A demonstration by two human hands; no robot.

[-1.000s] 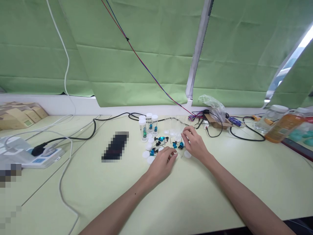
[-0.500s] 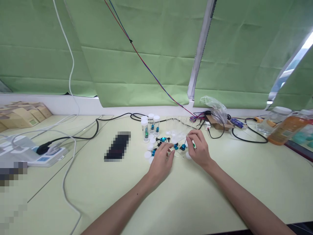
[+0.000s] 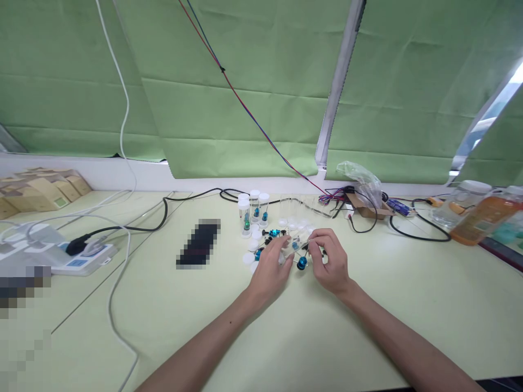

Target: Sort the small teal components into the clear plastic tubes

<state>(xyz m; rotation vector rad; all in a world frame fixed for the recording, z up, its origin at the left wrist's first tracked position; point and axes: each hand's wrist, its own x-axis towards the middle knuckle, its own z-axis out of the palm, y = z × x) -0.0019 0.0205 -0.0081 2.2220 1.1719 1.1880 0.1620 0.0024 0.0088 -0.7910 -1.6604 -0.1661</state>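
Note:
My left hand (image 3: pixel 270 268) is closed around a clear plastic tube (image 3: pixel 290 250), which lies tilted between thumb and fingers. Close to the tube's right end, my right hand (image 3: pixel 330 258) pinches the thin stem of a small blue and black part (image 3: pixel 302 263), which hangs below the fingertips. Behind the hands lie more small blue and black parts (image 3: pixel 273 233), partly hidden by the left hand. White round caps (image 3: pixel 248 258) are scattered to the left of that hand. Capped clear tubes (image 3: pixel 245 220) with blue and green parts inside stand upright farther back.
Open clear tubes (image 3: pixel 296 206) stand behind the parts. A dark pixelated rectangle (image 3: pixel 199 243) lies to the left, past it a power strip (image 3: pixel 84 260) with cables. At the right are a cardboard box (image 3: pixel 368 208), a plastic bag (image 3: pixel 362 179) and an orange bottle (image 3: pixel 476 223).
My left hand has taken hold of a clear tube. The blue part in my right hand has moved nearer to me and slightly left, toward the left hand.

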